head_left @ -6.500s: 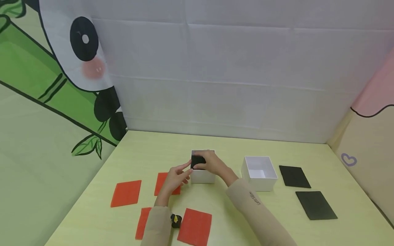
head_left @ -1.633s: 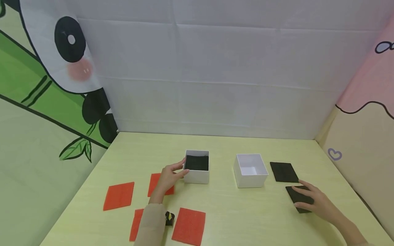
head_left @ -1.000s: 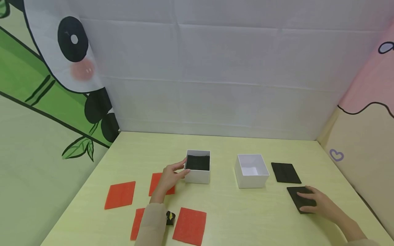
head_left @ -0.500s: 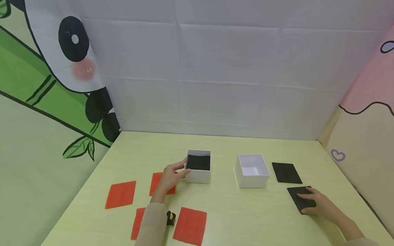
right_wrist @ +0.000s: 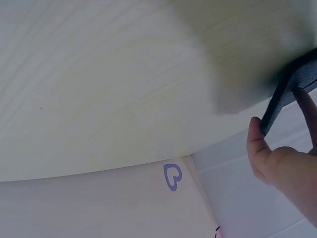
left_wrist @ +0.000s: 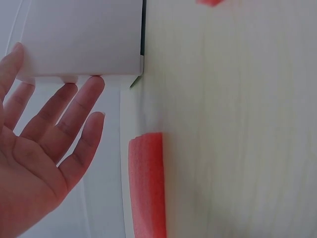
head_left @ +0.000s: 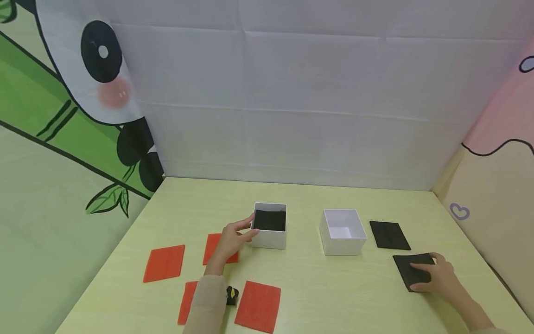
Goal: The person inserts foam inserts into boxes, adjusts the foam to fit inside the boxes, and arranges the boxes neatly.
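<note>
My left hand (head_left: 231, 240) rests its fingertips against the left side of a white box (head_left: 269, 240), thumb near the front corner. In the left wrist view its extended fingers touch the box's wall (left_wrist: 84, 42). Inside this box lies a folded black cloth (head_left: 270, 221). At the right, my right hand (head_left: 444, 278) pinches the right edge of another folded black cloth (head_left: 410, 268). The right wrist view shows that cloth (right_wrist: 303, 77) bent, its edge raised between thumb and finger. A third black cloth (head_left: 390, 235) lies flat just behind it.
A second white box (head_left: 344, 247), with nothing seen inside, stands right of the first. Several red cloths lie at the left, including one (head_left: 164, 263) farthest left and one (head_left: 257, 307) in front. A small black item with a yellow mark (head_left: 232, 295) sits beside the left sleeve.
Earlier both hands were at the left box with the black cloth. The right hand has since moved to the near black cloth, shifted it slightly right and gripped its edge. The left hand stays.
</note>
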`<state>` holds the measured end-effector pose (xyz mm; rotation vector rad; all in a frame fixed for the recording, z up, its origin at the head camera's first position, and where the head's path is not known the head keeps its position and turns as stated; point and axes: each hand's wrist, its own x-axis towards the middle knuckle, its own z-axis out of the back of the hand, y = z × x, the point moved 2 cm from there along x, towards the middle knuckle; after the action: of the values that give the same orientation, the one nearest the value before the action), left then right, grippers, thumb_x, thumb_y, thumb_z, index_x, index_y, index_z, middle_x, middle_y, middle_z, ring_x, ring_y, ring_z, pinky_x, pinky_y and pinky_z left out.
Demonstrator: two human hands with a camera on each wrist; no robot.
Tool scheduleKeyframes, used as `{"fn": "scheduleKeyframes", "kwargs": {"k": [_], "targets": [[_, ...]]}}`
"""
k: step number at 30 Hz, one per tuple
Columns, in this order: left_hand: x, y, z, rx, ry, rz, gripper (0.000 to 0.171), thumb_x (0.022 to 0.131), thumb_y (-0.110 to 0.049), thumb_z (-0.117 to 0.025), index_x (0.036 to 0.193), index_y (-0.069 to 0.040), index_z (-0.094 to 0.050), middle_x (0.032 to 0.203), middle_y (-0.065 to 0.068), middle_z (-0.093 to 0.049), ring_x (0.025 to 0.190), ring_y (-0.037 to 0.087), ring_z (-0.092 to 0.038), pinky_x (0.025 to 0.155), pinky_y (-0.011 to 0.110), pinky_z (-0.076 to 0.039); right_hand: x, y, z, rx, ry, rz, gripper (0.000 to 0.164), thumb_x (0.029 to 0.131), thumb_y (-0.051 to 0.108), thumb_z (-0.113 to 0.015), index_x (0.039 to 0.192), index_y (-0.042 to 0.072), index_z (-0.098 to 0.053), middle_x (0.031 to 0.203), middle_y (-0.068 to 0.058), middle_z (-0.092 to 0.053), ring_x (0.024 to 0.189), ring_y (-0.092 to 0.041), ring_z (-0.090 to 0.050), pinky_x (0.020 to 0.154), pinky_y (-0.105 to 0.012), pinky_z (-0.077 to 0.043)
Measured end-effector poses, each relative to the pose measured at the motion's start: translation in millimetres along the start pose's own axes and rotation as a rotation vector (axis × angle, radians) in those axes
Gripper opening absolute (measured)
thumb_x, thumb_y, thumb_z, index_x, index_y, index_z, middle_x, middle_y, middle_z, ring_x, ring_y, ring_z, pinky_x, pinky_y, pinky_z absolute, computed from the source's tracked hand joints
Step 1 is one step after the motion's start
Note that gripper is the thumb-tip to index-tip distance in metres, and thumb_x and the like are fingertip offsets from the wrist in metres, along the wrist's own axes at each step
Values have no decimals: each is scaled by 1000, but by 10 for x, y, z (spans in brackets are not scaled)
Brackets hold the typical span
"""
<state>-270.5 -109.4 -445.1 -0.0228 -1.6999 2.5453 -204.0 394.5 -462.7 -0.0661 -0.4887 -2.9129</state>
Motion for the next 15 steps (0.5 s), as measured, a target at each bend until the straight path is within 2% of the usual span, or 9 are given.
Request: {"fn": "scheduleKeyframes", "kwargs": {"k": [4, 9, 12, 15], "targets": [[1, -4, -3, -1, -3, 3, 54, 78, -25, -69, 129, -25, -50, 126, 10, -50, 71, 24, -61, 71, 33, -48, -6, 14, 8, -3, 33, -59, 65, 53, 27, -82, 101, -11, -59, 99, -45, -37, 92, -61, -34, 72, -65, -33], [7, 12, -6, 2, -4, 11, 54, 78, -27, -69, 129, -26, -50, 126, 10, -51, 70, 23, -61, 71, 32, -48, -18, 1, 43, 4, 85, -116, 66, 56, 24, -80, 105, -13, -55, 85, -29, -52, 80, -43, -47, 67, -53, -41], [6, 22, -5, 2, -6, 16, 55, 78, -27, -69, 129, -26, -50, 125, 11, -51, 70, 22, -61, 72, 33, -48, -39, -22, 88, 11, 67, -109, 61, 55, 16, -80, 103, -14, -56, 88, -34, -53, 81, -49, -49, 70, -54, -41], [1, 25, -1, -4, -7, 24, 55, 78, -27, -69, 129, -26, -49, 125, 11, -51, 70, 21, -60, 72, 33, -48, -52, -42, 142, 1, 43, -105, 58, 54, 13, -81, 100, -14, -57, 95, -40, -51, 89, -57, -46, 73, -57, -39]]}}
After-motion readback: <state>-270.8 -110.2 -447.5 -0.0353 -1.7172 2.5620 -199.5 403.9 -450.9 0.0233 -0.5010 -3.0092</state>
